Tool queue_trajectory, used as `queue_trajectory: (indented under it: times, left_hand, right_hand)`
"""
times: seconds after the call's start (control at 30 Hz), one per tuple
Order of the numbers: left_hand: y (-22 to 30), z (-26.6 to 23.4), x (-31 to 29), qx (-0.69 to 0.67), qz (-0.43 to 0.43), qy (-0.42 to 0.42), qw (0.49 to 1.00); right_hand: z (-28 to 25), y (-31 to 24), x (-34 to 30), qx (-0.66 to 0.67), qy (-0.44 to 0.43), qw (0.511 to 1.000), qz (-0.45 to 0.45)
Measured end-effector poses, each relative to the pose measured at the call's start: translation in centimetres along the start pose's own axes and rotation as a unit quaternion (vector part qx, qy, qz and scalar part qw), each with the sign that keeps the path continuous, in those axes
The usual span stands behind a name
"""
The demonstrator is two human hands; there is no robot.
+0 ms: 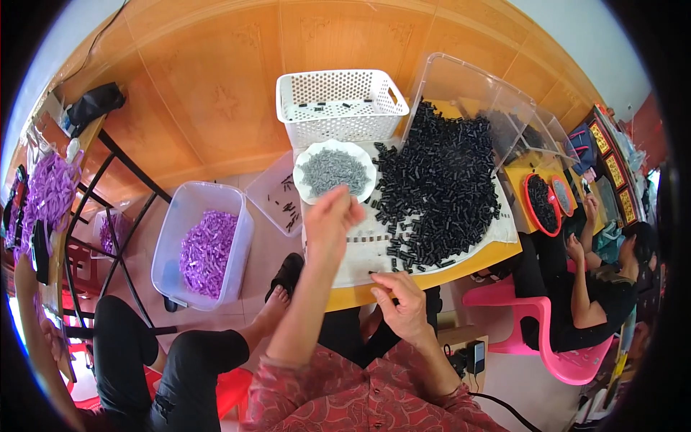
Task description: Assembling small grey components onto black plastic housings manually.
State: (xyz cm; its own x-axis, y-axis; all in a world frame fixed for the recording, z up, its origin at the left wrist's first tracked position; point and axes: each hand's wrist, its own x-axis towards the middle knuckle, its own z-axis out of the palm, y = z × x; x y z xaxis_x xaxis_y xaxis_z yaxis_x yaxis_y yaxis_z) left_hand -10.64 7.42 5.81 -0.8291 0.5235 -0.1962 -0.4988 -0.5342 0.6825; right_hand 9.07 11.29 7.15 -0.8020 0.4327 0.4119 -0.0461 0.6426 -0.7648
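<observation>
My left hand [337, 216] is over the near rim of a white scalloped bowl [300, 153] full of small grey pieces [333, 171]. Its fingers are curled together and slightly blurred; whatever they hold cannot be made out. At the table's front edge my right hand [404, 305] has its fingers bent, with a small black piece [372, 273] at the fingertips. To the right of the bowl spreads a large heap of short black tube-like parts [446, 180] on a white cloth. A short row of dark pieces [376, 238] lies on the cloth between my hands and the heap.
Behind the bowl stands a white perforated basket [338, 131]; a clear bin [468, 68] lies tipped behind the heap. On the floor at left is a tub [241, 277] of purple parts. People sit on both sides, the right one on a pink chair [533, 309].
</observation>
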Motion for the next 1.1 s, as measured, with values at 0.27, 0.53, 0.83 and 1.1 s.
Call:
queue_trajectory:
  times: [0.27, 0.53, 0.83, 1.1]
  left_hand:
    - [8.1, 5.0, 13.7, 0.056, 0.105, -0.018, 0.993]
    - [3.2, 1.6, 7.8, 0.028, 0.043, -0.017, 0.999]
    - [-1.8, -1.1, -5.8, -0.013, -0.053, 0.011, 0.998]
    - [-4.0, -2.5, -9.0, 0.007, -0.092, 0.001, 0.996]
  right_hand:
    - [-0.2, 0.1, -0.3, -0.011, -0.033, 0.999, -0.037]
    - [-2.1, 4.3, 1.4, -0.097, 0.016, 0.995, -0.011]
    - [-2.9, 8.4, 6.1, -0.297, 0.109, 0.948, 0.014]
    - [-2.4, 8.7, 7.9, -0.348, 0.065, 0.935, 0.012]
